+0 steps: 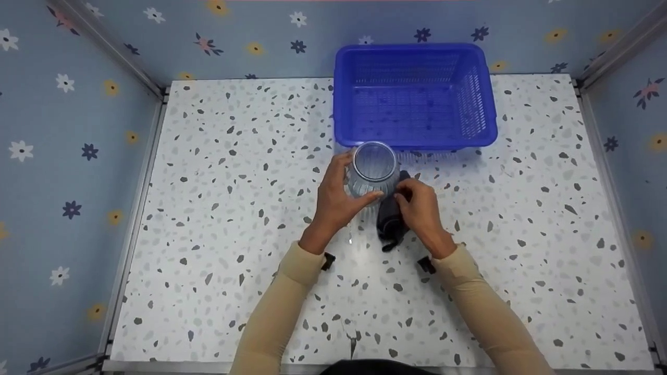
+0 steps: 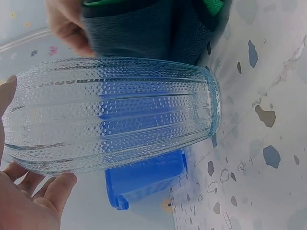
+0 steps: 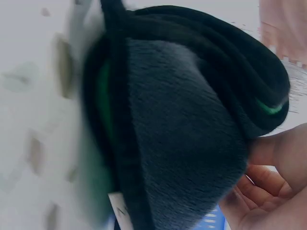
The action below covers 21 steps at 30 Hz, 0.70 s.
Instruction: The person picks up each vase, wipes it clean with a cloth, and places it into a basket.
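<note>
A clear ribbed glass vase [image 1: 371, 183] with a dotted texture stands upright, mouth up, in front of the basket. My left hand [image 1: 336, 195] grips it near the top, thumb on the near side; in the left wrist view its fingers [image 2: 60, 191] curl round the glass. The vase's base [image 2: 213, 108] is at the tabletop. Just right of the vase, my right hand [image 1: 423, 211] pinches a dark grey cloth [image 1: 390, 219] with black edging. Green shows inside its folds in the right wrist view, where the cloth [image 3: 182, 124] hangs bunched from the fingers [image 3: 261, 179].
Directly behind the vase, a blue plastic basket [image 1: 414, 143] with slotted walls stands at the back of the speckled white table [image 1: 219, 219]. Flower-patterned panels [image 1: 68, 172] enclose the table at the back and both sides.
</note>
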Each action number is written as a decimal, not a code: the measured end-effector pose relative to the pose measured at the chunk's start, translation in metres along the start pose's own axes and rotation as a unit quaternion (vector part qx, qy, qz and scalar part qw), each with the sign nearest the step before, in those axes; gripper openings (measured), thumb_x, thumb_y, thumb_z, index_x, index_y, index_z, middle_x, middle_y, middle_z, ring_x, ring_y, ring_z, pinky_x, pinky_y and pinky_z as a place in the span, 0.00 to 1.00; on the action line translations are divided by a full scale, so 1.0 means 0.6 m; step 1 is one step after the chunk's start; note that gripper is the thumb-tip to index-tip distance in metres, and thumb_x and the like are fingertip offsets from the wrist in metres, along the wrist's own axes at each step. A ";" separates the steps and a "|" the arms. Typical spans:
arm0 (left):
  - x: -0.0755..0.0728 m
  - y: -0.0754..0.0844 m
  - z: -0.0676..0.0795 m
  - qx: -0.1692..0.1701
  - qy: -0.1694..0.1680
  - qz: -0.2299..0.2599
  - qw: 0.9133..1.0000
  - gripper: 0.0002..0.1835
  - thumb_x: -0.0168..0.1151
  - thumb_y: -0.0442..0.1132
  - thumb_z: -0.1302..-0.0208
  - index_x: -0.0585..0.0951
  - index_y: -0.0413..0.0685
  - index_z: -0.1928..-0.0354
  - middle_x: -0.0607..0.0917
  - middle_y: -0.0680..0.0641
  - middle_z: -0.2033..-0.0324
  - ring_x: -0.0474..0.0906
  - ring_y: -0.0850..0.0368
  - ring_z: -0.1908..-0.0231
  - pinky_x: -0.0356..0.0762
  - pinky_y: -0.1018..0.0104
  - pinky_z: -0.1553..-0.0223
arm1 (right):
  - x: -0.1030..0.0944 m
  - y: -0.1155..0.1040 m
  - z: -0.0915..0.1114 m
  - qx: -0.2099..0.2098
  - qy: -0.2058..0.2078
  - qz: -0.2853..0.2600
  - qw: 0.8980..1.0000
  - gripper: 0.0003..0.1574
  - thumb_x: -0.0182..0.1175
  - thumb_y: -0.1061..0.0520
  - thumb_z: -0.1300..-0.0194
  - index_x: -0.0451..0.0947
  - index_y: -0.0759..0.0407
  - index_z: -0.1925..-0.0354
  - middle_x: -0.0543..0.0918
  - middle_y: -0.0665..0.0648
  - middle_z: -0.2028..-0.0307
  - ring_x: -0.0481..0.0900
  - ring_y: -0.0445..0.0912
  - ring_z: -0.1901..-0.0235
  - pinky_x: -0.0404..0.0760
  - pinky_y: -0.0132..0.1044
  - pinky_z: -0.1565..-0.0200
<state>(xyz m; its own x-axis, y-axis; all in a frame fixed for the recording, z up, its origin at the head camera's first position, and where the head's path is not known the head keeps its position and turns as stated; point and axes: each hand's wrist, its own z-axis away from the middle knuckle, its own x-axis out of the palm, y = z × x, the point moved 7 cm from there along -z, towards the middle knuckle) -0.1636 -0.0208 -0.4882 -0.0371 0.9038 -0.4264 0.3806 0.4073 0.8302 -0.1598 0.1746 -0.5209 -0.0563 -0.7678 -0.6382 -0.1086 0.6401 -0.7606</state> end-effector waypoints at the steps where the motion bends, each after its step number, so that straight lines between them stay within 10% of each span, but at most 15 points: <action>1: 0.000 0.000 0.000 0.001 0.000 0.000 1.000 0.48 0.85 0.53 0.47 0.71 0.41 0.30 0.74 0.41 0.30 0.74 0.49 0.34 0.81 0.57 0.46 | 0.006 0.005 -0.001 0.003 -0.006 0.010 1.000 0.05 0.67 0.74 0.35 0.85 0.71 0.60 0.88 0.69 0.61 0.86 0.64 0.57 0.82 0.57 0.50; 11: 0.004 0.002 -0.001 0.005 0.003 0.008 1.000 0.48 0.86 0.52 0.48 0.71 0.40 0.30 0.74 0.41 0.30 0.74 0.50 0.34 0.81 0.57 0.47 | 0.024 0.026 -0.006 0.023 -0.027 0.040 0.999 0.04 0.68 0.71 0.36 0.86 0.70 0.61 0.89 0.69 0.61 0.86 0.65 0.55 0.82 0.58 0.49; 21: 0.001 0.000 0.000 0.001 0.004 0.006 1.000 0.48 0.87 0.50 0.49 0.71 0.41 0.31 0.74 0.42 0.29 0.74 0.50 0.33 0.82 0.58 0.46 | -0.034 -0.026 0.004 0.007 0.029 -0.037 0.999 0.06 0.68 0.72 0.34 0.87 0.71 0.58 0.89 0.68 0.59 0.87 0.62 0.57 0.83 0.54 0.51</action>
<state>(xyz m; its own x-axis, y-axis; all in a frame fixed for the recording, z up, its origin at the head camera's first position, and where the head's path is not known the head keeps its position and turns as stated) -0.1639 -0.0199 -0.4883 -0.0410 0.9095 -0.4137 0.3825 0.3968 0.8344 -0.1544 0.1805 -0.4961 -0.1061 -0.8132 -0.5722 -0.1013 0.5813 -0.8073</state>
